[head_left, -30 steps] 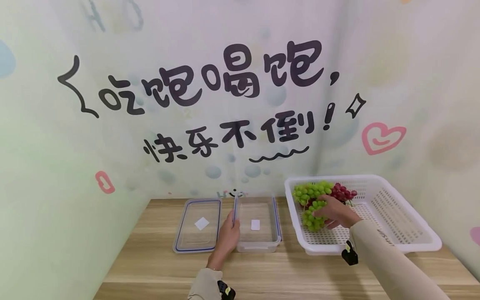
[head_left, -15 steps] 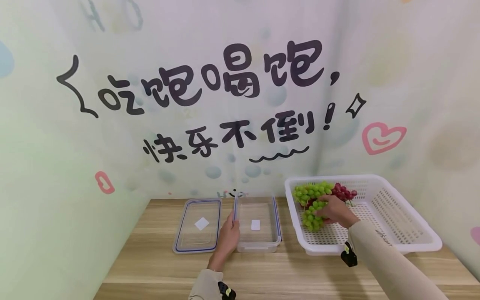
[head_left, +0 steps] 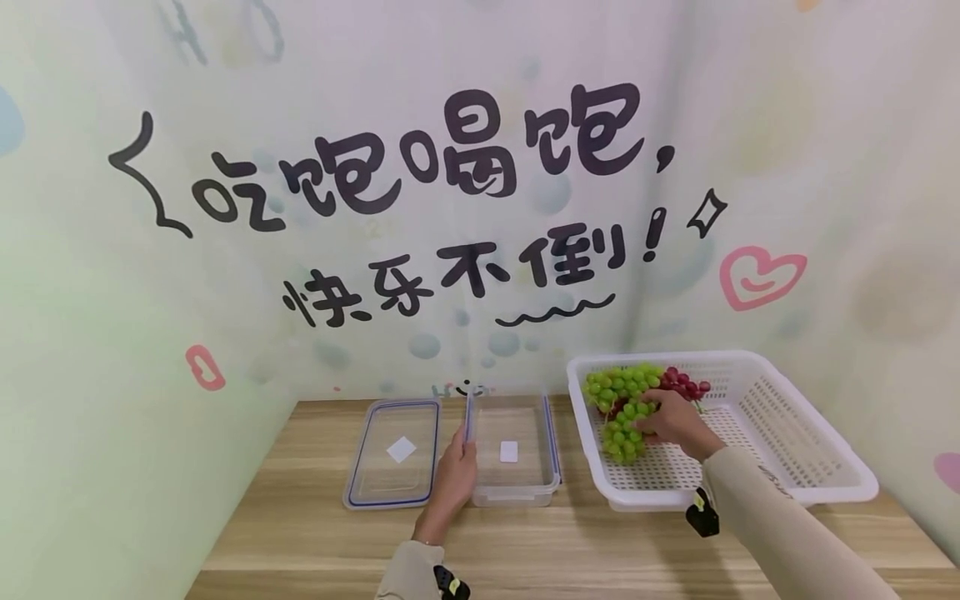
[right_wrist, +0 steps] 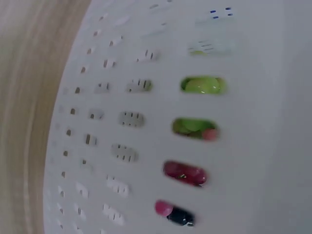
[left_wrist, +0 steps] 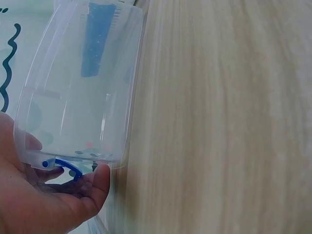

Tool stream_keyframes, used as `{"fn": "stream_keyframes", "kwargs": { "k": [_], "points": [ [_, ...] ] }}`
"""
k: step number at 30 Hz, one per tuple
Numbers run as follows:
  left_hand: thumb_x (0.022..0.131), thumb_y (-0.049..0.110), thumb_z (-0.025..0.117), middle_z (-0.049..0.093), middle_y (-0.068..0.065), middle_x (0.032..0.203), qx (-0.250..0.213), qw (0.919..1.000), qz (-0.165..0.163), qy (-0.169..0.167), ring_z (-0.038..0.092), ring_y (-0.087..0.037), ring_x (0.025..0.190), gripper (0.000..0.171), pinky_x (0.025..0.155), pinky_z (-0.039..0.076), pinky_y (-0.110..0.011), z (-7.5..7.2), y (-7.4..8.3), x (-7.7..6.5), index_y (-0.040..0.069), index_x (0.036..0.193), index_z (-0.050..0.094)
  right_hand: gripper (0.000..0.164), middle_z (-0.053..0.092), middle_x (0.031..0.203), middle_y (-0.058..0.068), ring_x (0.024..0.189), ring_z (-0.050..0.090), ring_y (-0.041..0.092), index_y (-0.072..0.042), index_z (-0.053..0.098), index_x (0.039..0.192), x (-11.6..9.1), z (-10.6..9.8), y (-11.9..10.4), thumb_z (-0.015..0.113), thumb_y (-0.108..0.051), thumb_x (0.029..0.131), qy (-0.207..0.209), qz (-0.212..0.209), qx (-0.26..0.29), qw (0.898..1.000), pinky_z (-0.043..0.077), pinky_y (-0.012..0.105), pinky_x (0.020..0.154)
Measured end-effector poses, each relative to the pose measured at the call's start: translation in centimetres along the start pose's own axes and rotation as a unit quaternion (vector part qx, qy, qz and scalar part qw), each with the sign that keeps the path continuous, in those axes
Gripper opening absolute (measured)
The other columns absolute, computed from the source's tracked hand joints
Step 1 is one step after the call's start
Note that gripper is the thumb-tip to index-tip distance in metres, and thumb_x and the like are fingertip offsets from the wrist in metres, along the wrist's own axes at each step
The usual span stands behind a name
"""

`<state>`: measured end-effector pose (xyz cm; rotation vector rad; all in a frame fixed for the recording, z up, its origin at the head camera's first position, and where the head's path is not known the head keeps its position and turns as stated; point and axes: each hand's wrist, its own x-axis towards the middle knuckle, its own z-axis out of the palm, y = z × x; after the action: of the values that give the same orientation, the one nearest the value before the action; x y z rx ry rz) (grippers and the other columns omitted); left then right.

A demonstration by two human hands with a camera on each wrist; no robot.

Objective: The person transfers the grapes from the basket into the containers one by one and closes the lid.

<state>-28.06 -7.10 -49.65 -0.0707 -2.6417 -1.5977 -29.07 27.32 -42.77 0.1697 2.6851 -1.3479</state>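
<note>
My left hand (head_left: 457, 471) grips the left side of a clear plastic food container (head_left: 517, 497), which stands lidless on the table. In the left wrist view, the fingers (left_wrist: 101, 183) curl at the container's blue-hinged side flap. Inside a white basket (head_left: 795, 362) to the right, my right hand (head_left: 681, 423) holds the near bunch of green grapes (head_left: 624, 440), its fingers bent around the upper right part. Behind lie more green grapes (head_left: 622, 382) and red grapes (head_left: 681, 383). The right wrist view shows the basket's slotted wall (right_wrist: 248, 146), with grapes behind the slots and the hand hidden.
A clear lid with a blue seal (head_left: 397, 483) lies flat left of the container. The wooden table (head_left: 315, 533) ends at a printed backdrop (head_left: 450, 358) close behind the things. The basket's raised rim surrounds the grapes.
My right thumb and fingers have drawn closer together on the green grapes. The left hand and the container stay in place; the head view has shifted slightly.
</note>
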Motion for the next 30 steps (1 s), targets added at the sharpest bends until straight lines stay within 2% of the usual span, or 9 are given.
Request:
{"fn": "stream_keyframes", "kwargs": {
  "k": [2,8,12,18,23,28,30],
  "points": [
    [0.106,0.015,0.036,0.059,-0.027,0.122,-0.002,1.0000,-0.002,0.000,0.053,-0.026,0.080,0.049,0.070,0.046,-0.039,0.0,0.0,0.0,0.000,0.153,0.033,0.052,0.053,0.125,0.034,0.093,0.067,0.029,0.013,0.045,0.136,-0.1,-0.1,0.0,0.066,-0.002,0.091,0.000,-0.006,0.008,1.000,0.060,0.042,0.078],
    [0.106,0.013,0.037,0.056,-0.027,0.132,0.000,1.0000,0.005,0.006,0.055,-0.027,0.086,0.048,0.076,0.047,-0.042,-0.1,0.0,-0.1,-0.002,0.152,0.034,0.046,0.049,0.129,0.033,0.101,0.063,0.032,0.010,0.047,0.134,-0.3,-0.8,-0.2,0.065,-0.005,0.094,0.000,-0.012,0.022,1.000,0.059,0.043,0.081],
    [0.106,0.013,0.036,0.058,-0.026,0.125,-0.005,1.0000,0.008,0.003,0.053,-0.027,0.083,0.048,0.074,0.046,-0.041,0.0,0.0,0.0,-0.002,0.151,0.034,0.045,0.048,0.131,0.031,0.104,0.060,0.032,0.008,0.049,0.133,-0.5,-1.3,-0.4,0.065,-0.008,0.095,0.005,-0.017,0.020,1.000,0.058,0.043,0.083],
    [0.106,0.013,0.037,0.057,-0.027,0.129,0.004,0.9998,0.017,0.011,0.056,-0.031,0.095,0.047,0.084,0.047,-0.049,0.1,-0.1,0.0,-0.002,0.150,0.036,0.043,0.052,0.128,0.031,0.104,0.062,0.033,0.008,0.051,0.131,-0.9,-1.8,-0.5,0.066,-0.009,0.094,0.016,-0.043,0.016,0.999,0.057,0.044,0.084],
    [0.106,0.014,0.036,0.060,-0.021,0.113,0.007,0.9999,0.008,0.007,0.052,-0.025,0.079,0.048,0.071,0.045,-0.040,0.2,-0.3,0.1,0.001,0.152,0.035,0.046,0.052,0.132,0.031,0.116,0.055,0.042,0.004,0.052,0.133,-1.0,-2.2,-0.5,0.066,-0.016,0.095,0.025,-0.050,-0.001,0.998,0.056,0.045,0.087],
    [0.106,0.014,0.036,0.060,-0.024,0.120,0.014,0.9998,0.012,0.009,0.055,-0.029,0.088,0.048,0.077,0.047,-0.046,0.2,-0.5,0.2,0.001,0.152,0.035,0.050,0.047,0.137,0.034,0.123,0.050,0.049,0.004,0.048,0.138,-1.1,-2.7,-0.8,0.065,-0.019,0.096,0.020,-0.051,-0.002,0.999,0.055,0.048,0.089],
    [0.106,0.014,0.036,0.060,-0.024,0.122,0.015,0.9998,0.013,0.009,0.055,-0.029,0.086,0.047,0.076,0.046,-0.044,0.2,-0.5,0.2,0.001,0.152,0.035,0.053,0.049,0.135,0.035,0.119,0.055,0.046,0.007,0.045,0.140,-1.2,-2.8,-1.0,0.063,-0.017,0.097,0.016,-0.057,0.005,0.998,0.056,0.045,0.087]
  ]
}}
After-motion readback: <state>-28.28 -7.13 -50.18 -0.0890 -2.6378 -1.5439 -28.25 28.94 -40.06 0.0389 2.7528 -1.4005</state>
